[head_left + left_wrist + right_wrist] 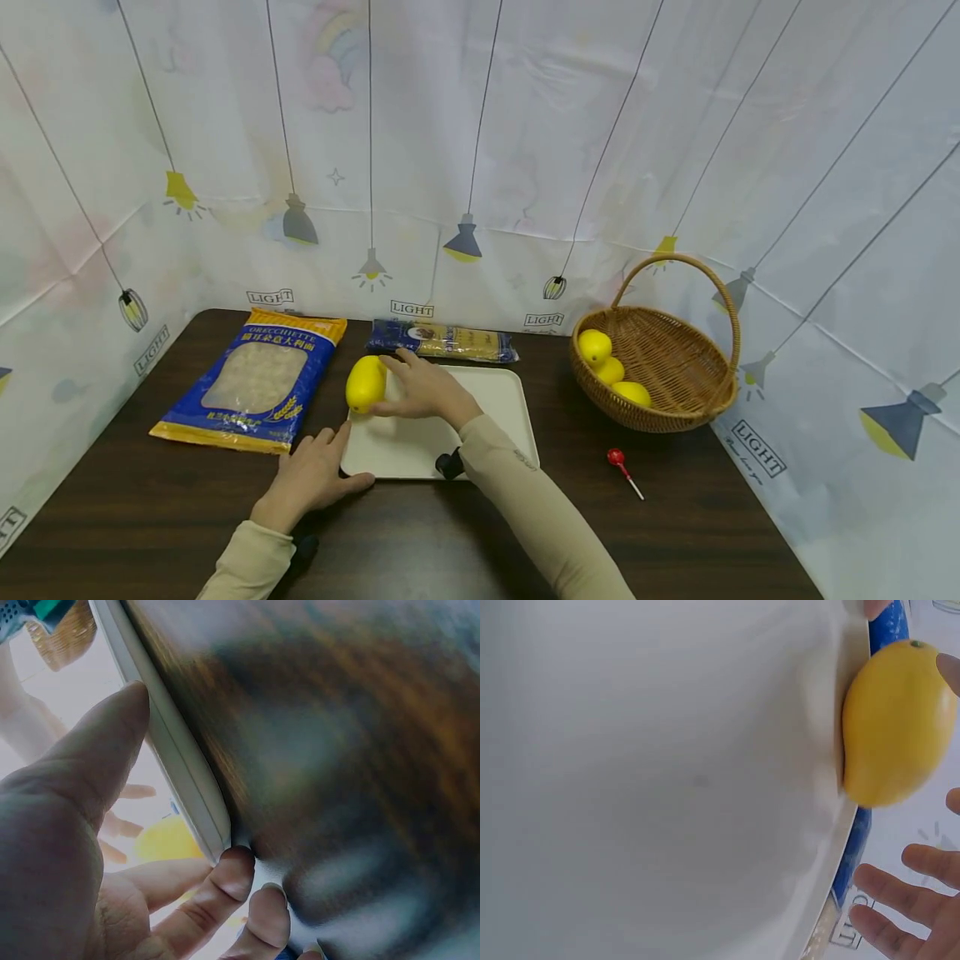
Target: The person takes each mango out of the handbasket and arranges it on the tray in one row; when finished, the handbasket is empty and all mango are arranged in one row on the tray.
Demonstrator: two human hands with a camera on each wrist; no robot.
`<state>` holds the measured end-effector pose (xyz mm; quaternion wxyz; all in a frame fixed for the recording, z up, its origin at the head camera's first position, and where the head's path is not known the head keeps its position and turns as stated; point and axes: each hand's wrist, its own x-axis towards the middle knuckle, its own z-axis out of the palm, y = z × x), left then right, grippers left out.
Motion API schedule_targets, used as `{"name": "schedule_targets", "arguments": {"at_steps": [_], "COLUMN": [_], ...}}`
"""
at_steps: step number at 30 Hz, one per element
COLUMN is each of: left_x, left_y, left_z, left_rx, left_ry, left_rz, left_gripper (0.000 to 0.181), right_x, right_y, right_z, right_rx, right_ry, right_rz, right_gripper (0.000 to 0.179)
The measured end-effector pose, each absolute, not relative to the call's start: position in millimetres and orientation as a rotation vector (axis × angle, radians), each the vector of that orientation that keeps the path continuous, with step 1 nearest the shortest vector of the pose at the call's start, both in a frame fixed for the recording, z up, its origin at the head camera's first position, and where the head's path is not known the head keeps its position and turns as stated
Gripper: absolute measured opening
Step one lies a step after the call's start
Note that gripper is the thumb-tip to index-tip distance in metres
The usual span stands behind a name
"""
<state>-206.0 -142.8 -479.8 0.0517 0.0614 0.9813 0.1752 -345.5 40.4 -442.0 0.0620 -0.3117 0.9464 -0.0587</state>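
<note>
A yellow mango [366, 385] lies at the left rim of a cream tray [442, 450], near its far left corner. My right hand [427, 390] is over the tray with its fingers spread beside the mango. In the right wrist view the thumb overlaps the edge of the mango [900, 724], while the other fingers stand apart from it; contact is unclear. At the tray's near left corner is my left hand [311, 475], thumb extended along the front edge. In the left wrist view, its index fingertip reaches the corner of the tray [187, 761].
A blue bag of orecchiette [255, 379] lies to the left. Behind the tray is a pack of pasta [450, 342]. On the right stands a wicker basket [675, 358] with yellow lemons [595, 346] inside. A red lollipop [617, 457] lies in front of it.
</note>
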Motion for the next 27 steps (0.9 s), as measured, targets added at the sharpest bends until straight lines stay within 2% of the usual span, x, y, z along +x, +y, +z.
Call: {"name": "schedule_targets", "arguments": {"at_steps": [13,27], "left_x": [-204.5,-205.2], "left_y": [-141.9,-142.6], "left_z": [-477.8,-480.3], "left_rx": [0.166,0.184], "left_ry": [2.981,2.984], "left_rz": [0.549,0.565], "left_gripper": [0.1,0.102], "right_x": [-341.8,-345.3], "right_y": [93.0,153.9], "right_z": [-432.9,-420.9], "right_rx": [-0.884,-0.669], "right_ry": [2.909,3.013], "right_rz": [-0.267,-0.322], "right_gripper": [0.092,0.092]}}
